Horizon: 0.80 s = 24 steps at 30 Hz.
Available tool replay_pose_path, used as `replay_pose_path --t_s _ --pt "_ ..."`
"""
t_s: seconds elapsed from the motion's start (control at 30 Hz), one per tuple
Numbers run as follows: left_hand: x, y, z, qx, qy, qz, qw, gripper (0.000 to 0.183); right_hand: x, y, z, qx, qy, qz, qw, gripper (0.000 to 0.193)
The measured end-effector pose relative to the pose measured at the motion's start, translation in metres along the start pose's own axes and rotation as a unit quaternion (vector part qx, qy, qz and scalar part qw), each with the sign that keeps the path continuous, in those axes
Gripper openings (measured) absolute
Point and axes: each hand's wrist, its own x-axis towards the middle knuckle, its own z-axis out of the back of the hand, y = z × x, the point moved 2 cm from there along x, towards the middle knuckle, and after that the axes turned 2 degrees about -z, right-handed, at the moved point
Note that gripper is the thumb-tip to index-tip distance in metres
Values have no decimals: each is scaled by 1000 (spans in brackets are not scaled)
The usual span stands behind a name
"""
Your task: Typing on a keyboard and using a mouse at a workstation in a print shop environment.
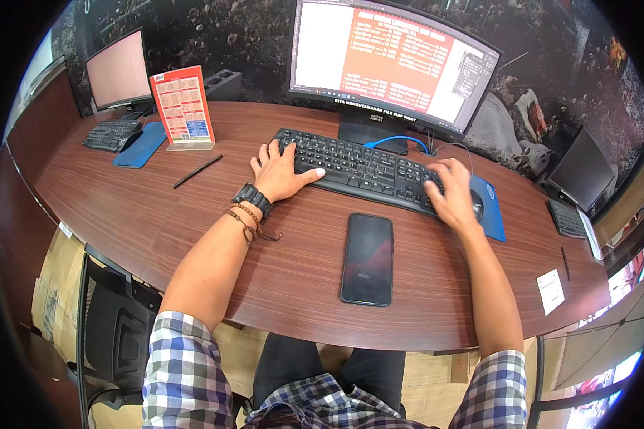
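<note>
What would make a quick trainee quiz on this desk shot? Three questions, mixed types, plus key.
1. True or false: the phone lies between the keyboard and the front edge of the desk.

2. What is right beside the right hand?
A) a stapler
B) a mouse
C) a cup

3. Fill in: the black watch is on the person's ____ wrist.

Key: 1. True. 2. B. 3. Left.
</note>
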Motion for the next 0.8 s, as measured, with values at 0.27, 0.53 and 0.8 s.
replay_pose_path --t_s 0.27,0.53,0.8 --pt "-5 -2 -4 -17 -1 -3 1000 105 11 27 -29 -22 117 -48 992 27" --pt "-4 2 -3 -4 -6 1 1000 106 -11 -45 16 -32 -52 -38 997 15" --pt "-2 3 -3 -9 -4 -8 1000 107 -41 -63 26 -15 -76 -192 978 26"
